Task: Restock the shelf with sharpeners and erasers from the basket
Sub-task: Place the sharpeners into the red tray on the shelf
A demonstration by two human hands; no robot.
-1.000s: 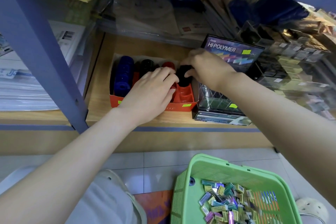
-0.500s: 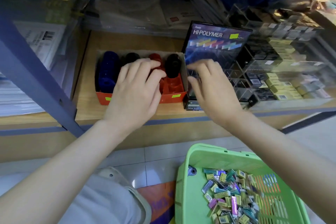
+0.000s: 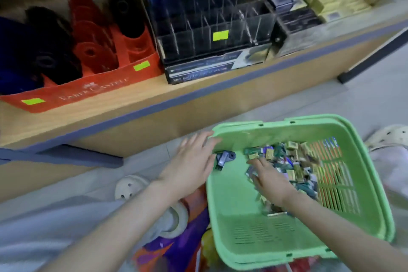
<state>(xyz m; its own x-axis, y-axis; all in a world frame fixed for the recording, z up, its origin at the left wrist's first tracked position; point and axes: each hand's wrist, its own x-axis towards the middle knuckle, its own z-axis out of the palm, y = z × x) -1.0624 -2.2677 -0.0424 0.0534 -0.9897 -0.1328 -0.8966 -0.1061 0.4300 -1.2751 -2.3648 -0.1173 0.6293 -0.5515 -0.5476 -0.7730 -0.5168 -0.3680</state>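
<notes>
Hands (image 3: 190, 162) (image 3: 272, 180) dropped from wooden shelf (image 3: 141, 95) to green basket (image 3: 265, 125) on tiled floor (image 3: 364, 99).

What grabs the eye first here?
The bright green basket on the floor, lower right, holding a heap of small coloured packs. The right hand rests on the heap; the left hand, fingers straight, is at the basket's rim. Upper left, a red tray of round sharpeners sits on the shelf.

Basket (image 3: 242, 210) on the floor (image 3: 364, 99) before the shelf (image 3: 132, 99) (erasers (image 3: 293, 161) inside)
</notes>
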